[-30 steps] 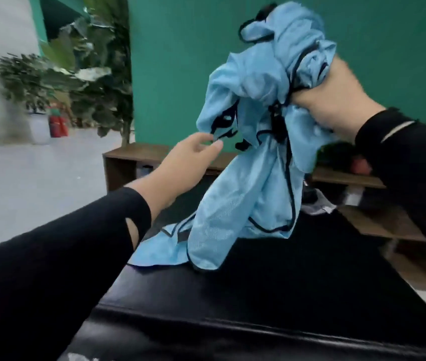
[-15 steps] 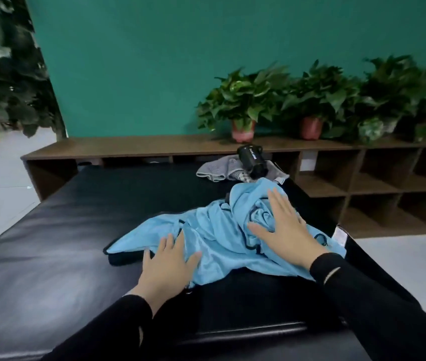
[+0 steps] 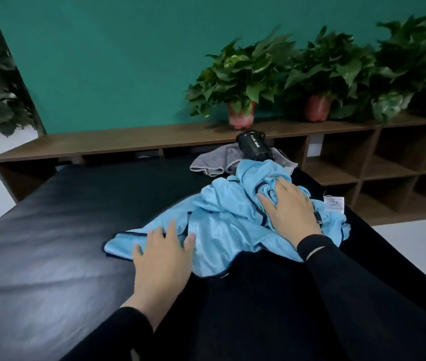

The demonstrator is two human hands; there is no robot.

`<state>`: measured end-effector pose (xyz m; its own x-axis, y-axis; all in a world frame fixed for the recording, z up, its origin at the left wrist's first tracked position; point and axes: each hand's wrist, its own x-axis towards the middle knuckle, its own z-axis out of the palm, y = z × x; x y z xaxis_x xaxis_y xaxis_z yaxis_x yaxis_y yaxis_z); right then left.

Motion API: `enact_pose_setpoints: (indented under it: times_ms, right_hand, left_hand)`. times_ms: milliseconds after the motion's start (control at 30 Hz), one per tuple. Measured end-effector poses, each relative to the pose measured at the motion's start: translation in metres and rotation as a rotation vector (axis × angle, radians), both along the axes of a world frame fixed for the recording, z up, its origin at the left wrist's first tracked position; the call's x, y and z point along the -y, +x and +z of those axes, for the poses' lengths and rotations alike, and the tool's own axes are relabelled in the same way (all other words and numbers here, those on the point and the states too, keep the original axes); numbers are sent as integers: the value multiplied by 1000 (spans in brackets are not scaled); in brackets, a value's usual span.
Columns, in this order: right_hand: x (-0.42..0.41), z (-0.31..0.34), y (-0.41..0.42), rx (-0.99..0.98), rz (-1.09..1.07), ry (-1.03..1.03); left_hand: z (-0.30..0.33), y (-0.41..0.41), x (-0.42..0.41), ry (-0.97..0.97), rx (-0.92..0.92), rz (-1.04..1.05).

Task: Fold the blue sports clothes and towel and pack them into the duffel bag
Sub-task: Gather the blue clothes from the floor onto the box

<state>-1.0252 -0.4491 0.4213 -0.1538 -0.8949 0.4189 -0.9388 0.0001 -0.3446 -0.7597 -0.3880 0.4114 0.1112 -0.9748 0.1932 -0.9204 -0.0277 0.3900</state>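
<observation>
- One light blue sports garment (image 3: 222, 225) lies crumpled on the black padded counter (image 3: 50, 243), its long axis running from near-left up to far-right. The near-left end is flatter, the far-right end is bunched into a heap.
- The fabric looks thin and a bit shiny, with dark piping along the edges and a white care tag (image 3: 333, 203) sticking out on the right side.
- Left hand (image 3: 163, 259) rests flat on the near-left part, fingers straight and spread, gripping nothing.
- Right hand (image 3: 291, 208) lies palm-down on the bunched part, fingers mostly straight and slightly spread, pressing rather than holding.
- Behind the blue heap there's one grey ribbed cloth (image 3: 222, 162), and a black cylinder-shaped bag (image 3: 254, 147) with white lettering sits on it, touching the far edge of the blue fabric.
- The counter top is smooth, leathery and glossy.
- A wooden cubby shelf (image 3: 128, 142) runs along the teal wall, with two reddish pots of leafy plants (image 3: 241, 115) plainly on top and more greenery to the right.
</observation>
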Motion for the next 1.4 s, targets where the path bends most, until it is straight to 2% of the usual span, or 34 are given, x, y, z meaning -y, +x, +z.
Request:
enact_pose_setpoints:
  times_ms: [67, 200, 333, 400, 467, 567, 600, 633, 667, 733, 800, 833, 900, 967, 1033, 1067, 1267, 1400]
  right_hand:
    - [11, 0, -4, 23, 7, 24]
    - [19, 3, -11, 150, 36, 91]
    - [6, 19, -4, 319, 54, 82]
    - [0, 24, 2, 317, 115, 116]
    - [0, 23, 4, 206, 135, 187]
    - [4, 15, -2, 121, 123, 208]
    - [4, 14, -4, 107, 122, 201]
    - [4, 12, -4, 94, 124, 194]
    - [4, 13, -4, 81, 129, 192]
    - [4, 12, -4, 65, 131, 193]
    - [1, 14, -2, 55, 120, 179]
    - [-2, 16, 1, 59, 124, 133]
    - [-11, 20, 15, 29, 198, -61]
    - [-20, 20, 39, -81, 347, -210]
    - [-28, 13, 68, -134, 469, -148]
    - [-32, 8, 81, -120, 507, -92]
    - [-63, -9, 177, -25, 632, 219]
    - [-90, -14, 276, -210, 755, 283]
  left_hand:
    - [-2, -15, 10, 102, 26, -141]
    - [-3, -60, 32, 9, 219, -349]
    - [-6, -111, 45, 9, 247, -402]
    - [-6, -128, 48, 25, 225, -382]
    - [-1, -132, 46, 15, 93, -376]
    - [7, -114, 37, -67, -458, -338]
    - [12, -102, 33, -105, -602, -274]
    - [16, -89, 31, -155, -657, -202]
    - [16, -76, 30, -202, -631, -141]
    - [11, -54, 35, -187, -363, -76]
    - [6, -46, 36, -15, -61, -102]
    - [3, -46, 37, 51, -42, -141]
    - [5, -44, 36, 83, -185, -263]
    - [10, -32, 34, 70, -535, -347]
    - [10, -13, 26, 81, -837, -370]
    - [10, -3, 19, 90, -903, -356]
    - [16, 72, -36, 64, -730, -252]
    - [8, 155, -75, 38, -380, -163]
